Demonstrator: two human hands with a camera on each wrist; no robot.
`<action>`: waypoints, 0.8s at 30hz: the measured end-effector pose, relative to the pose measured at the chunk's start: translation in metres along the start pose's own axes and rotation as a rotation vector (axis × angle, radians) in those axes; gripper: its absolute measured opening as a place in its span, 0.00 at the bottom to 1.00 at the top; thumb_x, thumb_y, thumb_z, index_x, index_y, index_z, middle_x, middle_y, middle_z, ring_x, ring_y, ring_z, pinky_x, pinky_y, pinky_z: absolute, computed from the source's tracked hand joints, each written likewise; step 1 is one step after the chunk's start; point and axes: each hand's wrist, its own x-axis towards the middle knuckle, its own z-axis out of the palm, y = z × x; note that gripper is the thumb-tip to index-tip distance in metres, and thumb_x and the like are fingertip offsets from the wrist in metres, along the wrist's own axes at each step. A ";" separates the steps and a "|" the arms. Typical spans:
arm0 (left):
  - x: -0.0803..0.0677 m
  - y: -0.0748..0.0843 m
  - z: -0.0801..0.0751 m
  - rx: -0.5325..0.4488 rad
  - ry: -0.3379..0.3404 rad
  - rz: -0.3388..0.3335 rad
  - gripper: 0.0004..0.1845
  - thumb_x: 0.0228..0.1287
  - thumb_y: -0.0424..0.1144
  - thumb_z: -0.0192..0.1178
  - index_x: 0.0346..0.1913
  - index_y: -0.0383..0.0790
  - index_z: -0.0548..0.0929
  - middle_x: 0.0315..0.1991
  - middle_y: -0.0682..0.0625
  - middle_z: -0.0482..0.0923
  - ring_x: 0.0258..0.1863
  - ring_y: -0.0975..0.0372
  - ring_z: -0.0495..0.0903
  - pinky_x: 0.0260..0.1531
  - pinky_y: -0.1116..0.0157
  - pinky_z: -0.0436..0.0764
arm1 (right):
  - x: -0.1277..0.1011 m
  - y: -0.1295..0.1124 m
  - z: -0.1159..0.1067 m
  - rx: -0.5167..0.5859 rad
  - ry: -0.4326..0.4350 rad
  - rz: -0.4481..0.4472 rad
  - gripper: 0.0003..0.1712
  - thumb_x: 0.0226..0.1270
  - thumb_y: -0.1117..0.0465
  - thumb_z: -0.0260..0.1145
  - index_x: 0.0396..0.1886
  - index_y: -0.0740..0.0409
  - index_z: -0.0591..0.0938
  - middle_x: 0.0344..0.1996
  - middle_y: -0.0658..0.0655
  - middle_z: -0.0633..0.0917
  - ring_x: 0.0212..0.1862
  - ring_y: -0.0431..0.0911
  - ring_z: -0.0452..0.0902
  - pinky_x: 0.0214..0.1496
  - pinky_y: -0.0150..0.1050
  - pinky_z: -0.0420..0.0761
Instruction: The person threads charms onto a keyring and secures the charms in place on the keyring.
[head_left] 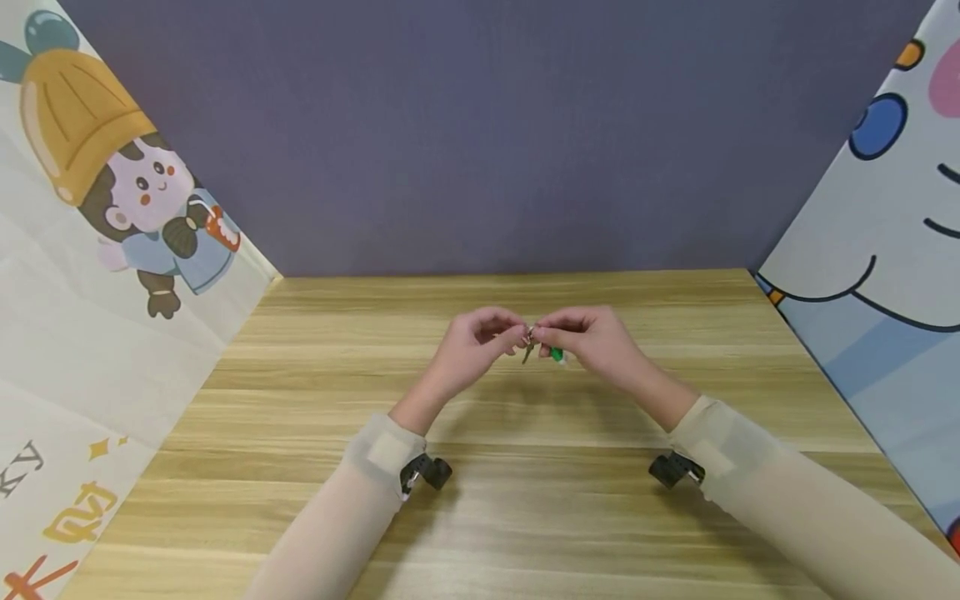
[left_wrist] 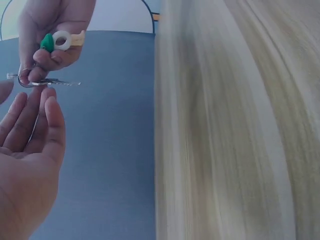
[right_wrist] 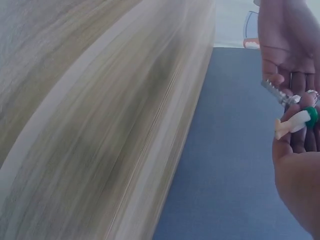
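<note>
Head view, two hands, left hand point(head_left: 472, 346), right hand point(head_left: 592, 337), one key point(head_left: 528, 350), one green charm point(head_left: 557, 354)

I'm looking at a staged recording booth — pale wood-grain tabletop point(head_left: 525, 517), plain purple back wall point(head_left: 487, 133), cartoon-printed side panels point(head_left: 112, 275).

Both forearms reach forward in pale sleeves and angle inward, so the hands meet at the middle, raised a little. The left hand point(head_left: 474, 343) has its fingers point(left_wrist: 50, 112) fairly straight and close together, tips touching the other hand's. The right hand point(head_left: 592, 340) is curled, its fingers point(left_wrist: 47, 60) pinching. A small black camera sits under each wrist.
</note>
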 end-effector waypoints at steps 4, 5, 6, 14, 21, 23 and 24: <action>-0.003 0.001 0.002 -0.012 -0.002 -0.024 0.11 0.73 0.45 0.71 0.51 0.43 0.91 0.49 0.48 0.92 0.47 0.50 0.91 0.48 0.63 0.90 | 0.000 -0.001 0.001 0.002 0.031 0.024 0.13 0.76 0.57 0.72 0.51 0.59 0.91 0.39 0.53 0.94 0.42 0.44 0.90 0.46 0.37 0.88; -0.004 0.002 0.002 -0.012 -0.003 -0.020 0.12 0.72 0.45 0.72 0.51 0.44 0.91 0.49 0.49 0.92 0.47 0.51 0.91 0.49 0.63 0.91 | 0.000 -0.001 0.001 -0.001 0.040 0.026 0.13 0.75 0.57 0.72 0.51 0.59 0.91 0.40 0.54 0.94 0.43 0.44 0.90 0.47 0.37 0.88; -0.005 0.003 0.003 -0.011 -0.003 -0.017 0.12 0.71 0.46 0.73 0.51 0.45 0.91 0.48 0.49 0.92 0.47 0.53 0.92 0.48 0.63 0.91 | 0.000 -0.002 0.002 -0.003 0.048 0.027 0.13 0.75 0.57 0.72 0.51 0.59 0.91 0.41 0.54 0.94 0.43 0.43 0.90 0.47 0.36 0.88; -0.005 0.009 0.007 -0.010 0.032 0.011 0.11 0.71 0.41 0.72 0.51 0.41 0.91 0.49 0.46 0.92 0.48 0.58 0.92 0.49 0.64 0.91 | 0.000 -0.006 0.004 0.048 0.077 0.020 0.14 0.74 0.57 0.74 0.50 0.62 0.91 0.40 0.54 0.94 0.40 0.43 0.91 0.45 0.36 0.88; -0.003 0.007 0.006 0.159 0.074 0.097 0.09 0.77 0.40 0.66 0.47 0.37 0.89 0.44 0.45 0.92 0.43 0.58 0.90 0.47 0.65 0.89 | -0.001 -0.009 0.005 0.073 0.071 0.003 0.15 0.75 0.57 0.73 0.51 0.64 0.90 0.39 0.54 0.94 0.39 0.45 0.91 0.45 0.37 0.89; -0.003 0.007 0.005 0.185 0.040 0.133 0.08 0.78 0.38 0.63 0.47 0.36 0.87 0.45 0.45 0.89 0.43 0.58 0.87 0.46 0.66 0.87 | -0.001 -0.010 0.005 0.049 0.077 0.008 0.15 0.74 0.56 0.73 0.51 0.62 0.90 0.38 0.53 0.93 0.38 0.44 0.90 0.41 0.36 0.88; -0.002 0.007 0.005 0.192 0.021 0.145 0.07 0.79 0.37 0.62 0.46 0.36 0.86 0.45 0.45 0.87 0.44 0.58 0.85 0.46 0.67 0.86 | -0.001 -0.010 0.005 0.029 0.076 0.010 0.15 0.74 0.55 0.73 0.50 0.60 0.90 0.37 0.52 0.93 0.37 0.44 0.89 0.39 0.35 0.86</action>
